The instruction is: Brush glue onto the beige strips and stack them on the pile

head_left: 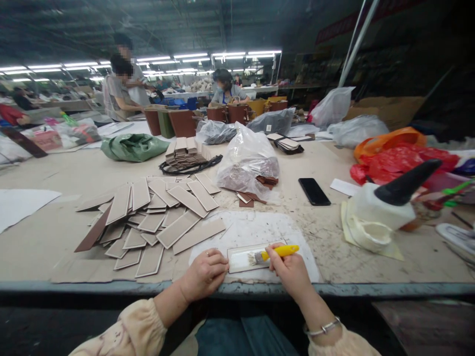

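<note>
My right hand (290, 269) is closed round a small brush with a yellow handle (279, 251), its bristles resting on a flat rectangular strip (241, 258). That strip lies on a white glue-stained pad (260, 230) at the table's near edge. My left hand (205, 273) is curled, its fingertips pressing on the strip's left end. Just left of the pad spreads a fan of several tan and brown rectangular pieces (156, 217).
A white glue pot with a black spout (386, 202) lies tilted at right. A black phone (313, 191) and a clear bag of brown pieces (248, 160) sit mid-table. A stack of strips (184, 151), a green bag (133, 147) and red bags (401, 158) lie farther off. Other people work behind.
</note>
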`<act>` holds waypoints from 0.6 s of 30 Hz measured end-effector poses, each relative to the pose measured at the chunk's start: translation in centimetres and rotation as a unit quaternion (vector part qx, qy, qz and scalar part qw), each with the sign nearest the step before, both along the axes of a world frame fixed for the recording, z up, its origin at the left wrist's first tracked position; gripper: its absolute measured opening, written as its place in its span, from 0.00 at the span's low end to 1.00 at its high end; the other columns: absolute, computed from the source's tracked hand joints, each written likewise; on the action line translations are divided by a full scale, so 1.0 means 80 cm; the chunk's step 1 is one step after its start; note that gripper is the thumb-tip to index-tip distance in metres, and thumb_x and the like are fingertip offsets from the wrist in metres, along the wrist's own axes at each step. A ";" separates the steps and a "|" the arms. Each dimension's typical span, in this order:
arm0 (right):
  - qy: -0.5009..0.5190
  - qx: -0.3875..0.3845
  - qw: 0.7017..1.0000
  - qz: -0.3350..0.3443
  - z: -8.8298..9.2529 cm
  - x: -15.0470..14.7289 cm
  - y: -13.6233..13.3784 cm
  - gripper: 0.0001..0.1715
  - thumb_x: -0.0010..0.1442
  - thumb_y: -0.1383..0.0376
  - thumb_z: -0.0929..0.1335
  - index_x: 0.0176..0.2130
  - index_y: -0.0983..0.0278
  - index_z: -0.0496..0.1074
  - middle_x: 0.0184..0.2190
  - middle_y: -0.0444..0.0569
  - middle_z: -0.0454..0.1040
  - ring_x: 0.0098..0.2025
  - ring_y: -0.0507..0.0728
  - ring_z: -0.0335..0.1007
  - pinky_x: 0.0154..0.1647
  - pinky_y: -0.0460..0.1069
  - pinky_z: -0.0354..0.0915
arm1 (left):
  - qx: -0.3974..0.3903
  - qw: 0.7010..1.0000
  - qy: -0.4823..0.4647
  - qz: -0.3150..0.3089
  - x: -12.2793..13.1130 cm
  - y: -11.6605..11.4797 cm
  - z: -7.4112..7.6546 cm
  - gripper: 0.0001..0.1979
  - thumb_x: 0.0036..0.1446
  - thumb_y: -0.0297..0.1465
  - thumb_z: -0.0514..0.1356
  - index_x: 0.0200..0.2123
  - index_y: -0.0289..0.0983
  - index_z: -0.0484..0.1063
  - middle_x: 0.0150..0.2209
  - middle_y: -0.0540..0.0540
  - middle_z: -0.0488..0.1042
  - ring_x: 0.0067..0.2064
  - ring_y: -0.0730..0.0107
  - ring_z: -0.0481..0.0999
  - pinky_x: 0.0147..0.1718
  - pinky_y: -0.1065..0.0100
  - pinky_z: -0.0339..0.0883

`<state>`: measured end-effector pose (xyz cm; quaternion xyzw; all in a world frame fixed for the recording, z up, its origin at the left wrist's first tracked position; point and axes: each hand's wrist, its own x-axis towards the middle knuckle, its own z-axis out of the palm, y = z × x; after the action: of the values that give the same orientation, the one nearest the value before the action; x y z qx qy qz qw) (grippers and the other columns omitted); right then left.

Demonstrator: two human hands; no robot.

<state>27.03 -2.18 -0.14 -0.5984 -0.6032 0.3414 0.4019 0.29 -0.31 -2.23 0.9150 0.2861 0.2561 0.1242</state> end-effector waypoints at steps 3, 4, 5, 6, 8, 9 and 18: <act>-0.057 0.013 0.997 -0.040 0.002 0.035 0.003 0.25 0.62 0.49 0.61 0.23 0.61 0.70 0.18 0.45 0.72 0.22 0.55 0.70 0.30 0.48 0.64 | 0.001 1.000 -0.003 -0.002 0.000 0.000 0.000 0.08 0.59 0.23 0.56 0.37 0.37 0.74 0.38 0.44 0.76 0.40 0.66 0.72 0.44 0.60 0.68; -0.074 0.017 0.996 -0.051 0.003 0.045 0.003 0.26 0.62 0.49 0.61 0.21 0.60 0.69 0.19 0.46 0.74 0.24 0.56 0.72 0.31 0.48 0.65 | 0.000 1.000 -0.004 -0.003 0.000 0.000 0.000 0.08 0.59 0.23 0.55 0.37 0.37 0.74 0.38 0.44 0.76 0.40 0.66 0.71 0.44 0.60 0.68; -0.090 0.019 0.994 -0.058 0.004 0.054 0.004 0.27 0.61 0.48 0.61 0.20 0.60 0.69 0.21 0.46 0.75 0.26 0.56 0.73 0.32 0.48 0.65 | -0.001 1.000 -0.003 -0.003 0.000 0.000 0.000 0.08 0.59 0.23 0.55 0.37 0.37 0.74 0.38 0.44 0.76 0.40 0.65 0.71 0.44 0.60 0.68; -0.104 0.019 0.992 -0.064 0.005 0.062 0.004 0.27 0.61 0.48 0.61 0.19 0.59 0.68 0.22 0.47 0.76 0.28 0.57 0.74 0.33 0.48 0.65 | -0.001 1.000 -0.002 -0.002 0.000 0.000 0.001 0.08 0.59 0.23 0.55 0.37 0.37 0.74 0.38 0.44 0.76 0.40 0.65 0.71 0.44 0.60 0.68; -0.129 0.021 0.988 -0.078 0.007 0.073 0.005 0.28 0.61 0.48 0.60 0.18 0.59 0.68 0.22 0.47 0.76 0.30 0.58 0.75 0.33 0.49 0.65 | 0.000 1.000 0.001 0.000 0.000 0.000 0.001 0.09 0.59 0.23 0.55 0.36 0.37 0.74 0.37 0.43 0.76 0.40 0.66 0.71 0.44 0.60 0.68; -0.141 0.025 0.986 -0.084 0.007 0.077 0.005 0.28 0.61 0.47 0.60 0.18 0.59 0.68 0.22 0.47 0.76 0.31 0.58 0.75 0.33 0.49 0.65 | 0.000 1.000 0.002 0.001 0.000 0.000 0.002 0.09 0.59 0.23 0.54 0.36 0.37 0.74 0.37 0.43 0.76 0.40 0.66 0.72 0.44 0.60 0.68; -0.195 0.080 0.972 -0.109 0.016 0.086 0.000 0.31 0.61 0.45 0.58 0.18 0.60 0.68 0.20 0.50 0.75 0.25 0.59 0.74 0.29 0.50 0.64 | -0.006 1.000 -0.003 0.002 0.003 -0.001 0.006 0.09 0.60 0.23 0.54 0.35 0.37 0.74 0.37 0.44 0.76 0.40 0.66 0.71 0.43 0.60 0.68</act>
<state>33.92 -2.15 1.16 -0.6813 -0.6264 0.1235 0.3579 0.55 -0.41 -1.75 0.9129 0.2889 0.2574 0.1298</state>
